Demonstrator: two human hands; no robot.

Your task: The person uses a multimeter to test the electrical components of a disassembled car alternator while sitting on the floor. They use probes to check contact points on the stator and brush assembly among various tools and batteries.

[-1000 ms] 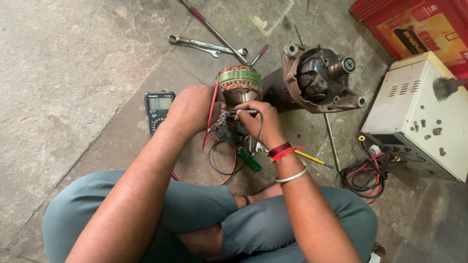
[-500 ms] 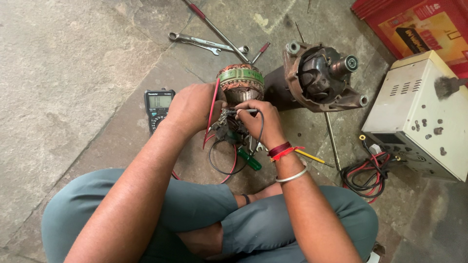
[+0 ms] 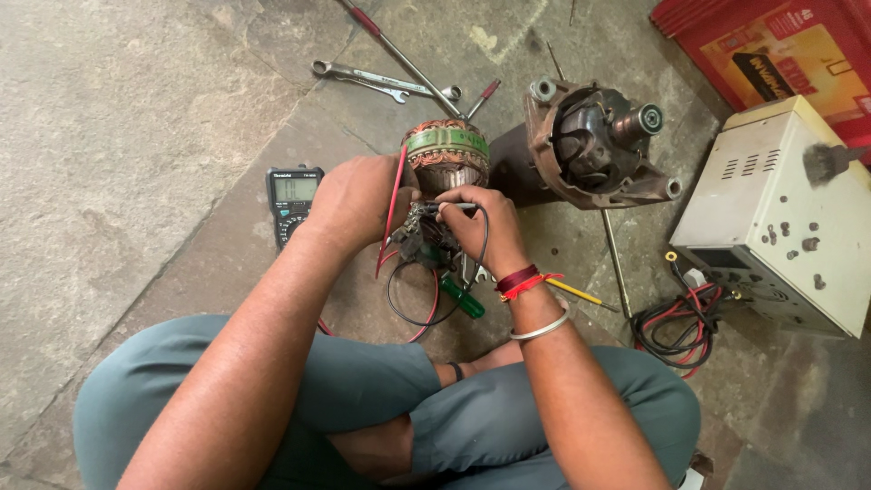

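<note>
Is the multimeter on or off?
Cannot tell: the multimeter lies face-up on the floor beside the left hand, and its pale display is too small to read.

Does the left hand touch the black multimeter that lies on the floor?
Apart. The head view shows bare floor between the left hand, which holds the red probe lead, and the multimeter.

Multimeter (image 3: 293, 201) on stone floor just left of left hand (image 3: 356, 201): dark body, pale grey-green rectangular screen near top. Red carton (image 3: 771, 54) at top right corner, well apart from right hand (image 3: 479, 227): orange-yellow printed panel, dark label patch. Cream metal box (image 3: 782, 213) right of right hand: small dark display window on lower front edge.
</note>
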